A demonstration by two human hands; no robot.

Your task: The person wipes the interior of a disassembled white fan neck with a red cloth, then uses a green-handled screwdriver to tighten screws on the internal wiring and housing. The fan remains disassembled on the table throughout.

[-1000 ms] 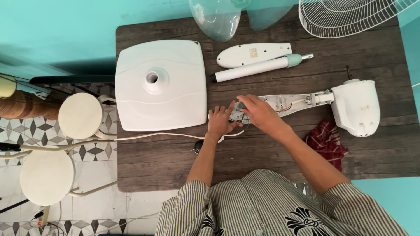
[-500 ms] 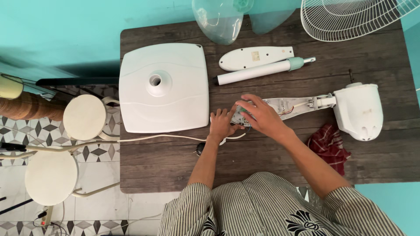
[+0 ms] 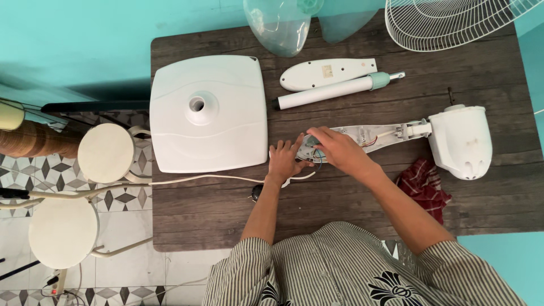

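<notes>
Nearest, sleeves: both striped shirt sleeves (image 3: 317, 266) fill the bottom edge, with bare forearms reaching up over the counter (image 3: 215, 221).
Left hand: the left hand (image 3: 283, 161) lies flat with fingers spread, touching nothing but the counter and the near end of the fan neck (image 3: 368, 135); it looks placed to steady that part.
Right hand: the right hand (image 3: 337, 150) is curled over the round teal end of the fan neck, fingers pinched narrow on something small there; what it pinches I cannot tell, since the hand covers it.
Fan neck: it lies open side up, thin wires showing inside, and joins the white motor housing (image 3: 462, 140) at the right, so the whole piece rests on its side for access.
Cord: a white cord (image 3: 187, 179) runs left off the counter edge towards two round stools (image 3: 105, 153); a small dark knob (image 3: 256, 192) sits just beside it.
Cloth: a red checked cloth (image 3: 425, 190) lies bunched near the right forearm, partly hidden by it.
Middle: the square white base (image 3: 207, 113) sits flat, hole upward; a white tube (image 3: 328, 92) and a white cover plate (image 3: 326, 73) lie side by side above the hands.
Far: clear teal fan blades (image 3: 277, 25) and a wire grille (image 3: 453, 22) are cut off by the top edge.
</notes>
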